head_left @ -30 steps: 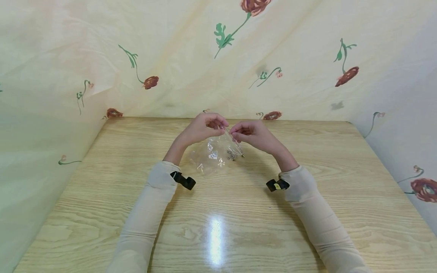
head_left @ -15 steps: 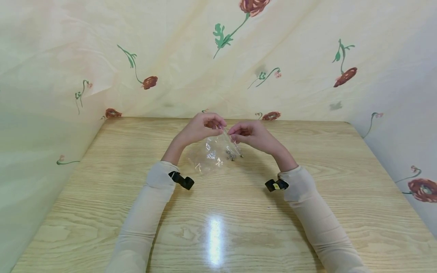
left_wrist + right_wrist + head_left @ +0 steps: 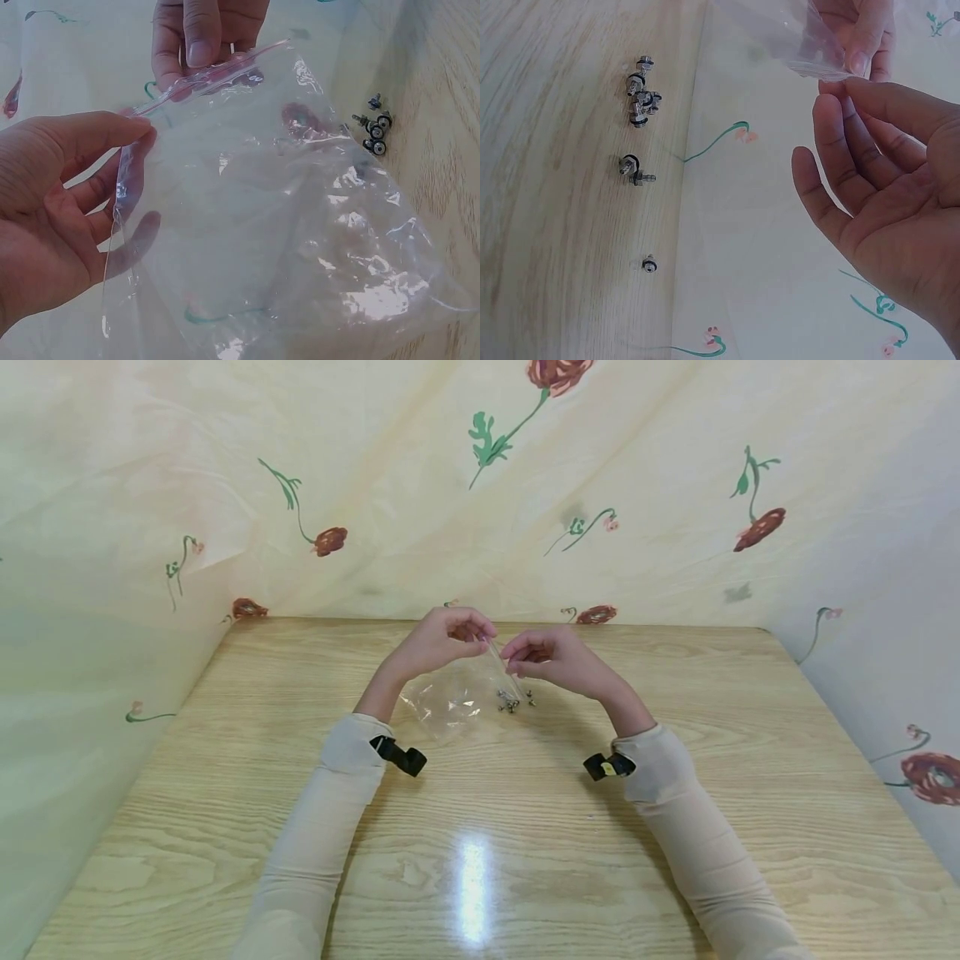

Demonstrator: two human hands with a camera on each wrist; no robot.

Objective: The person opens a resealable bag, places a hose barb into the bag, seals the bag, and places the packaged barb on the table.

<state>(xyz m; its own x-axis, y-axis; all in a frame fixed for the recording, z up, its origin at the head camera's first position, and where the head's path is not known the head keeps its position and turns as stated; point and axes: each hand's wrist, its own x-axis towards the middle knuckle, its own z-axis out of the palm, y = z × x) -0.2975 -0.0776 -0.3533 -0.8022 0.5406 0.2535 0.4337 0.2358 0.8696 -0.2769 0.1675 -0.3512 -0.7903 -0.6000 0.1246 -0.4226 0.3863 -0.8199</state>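
Note:
A clear zip-lock bag (image 3: 446,703) hangs over the far middle of the table, its zip strip slanting between both hands. My left hand (image 3: 438,642) pinches one top corner of the bag between thumb and forefinger; the left wrist view shows the other fingers behind the clear film (image 3: 225,202). At the zip strip, the thumb and forefinger of my right hand (image 3: 885,142) pinch the bag's edge, other fingers loosely bent. Beside the bag lie several small metal fittings (image 3: 510,702) with dark rings, mostly clustered, a few apart in the right wrist view (image 3: 649,264). No fittings show inside the bag.
The wooden table (image 3: 525,860) ends at its far edge just behind the hands. Floral cloth (image 3: 420,510) hangs behind it and at both sides. Black straps with small cameras (image 3: 401,757) sit on both wrists.
The bag's lower part has shifted slightly left and away from the metal fittings, which now show more plainly. The zip strip stands a little steeper. Both hands have barely moved.

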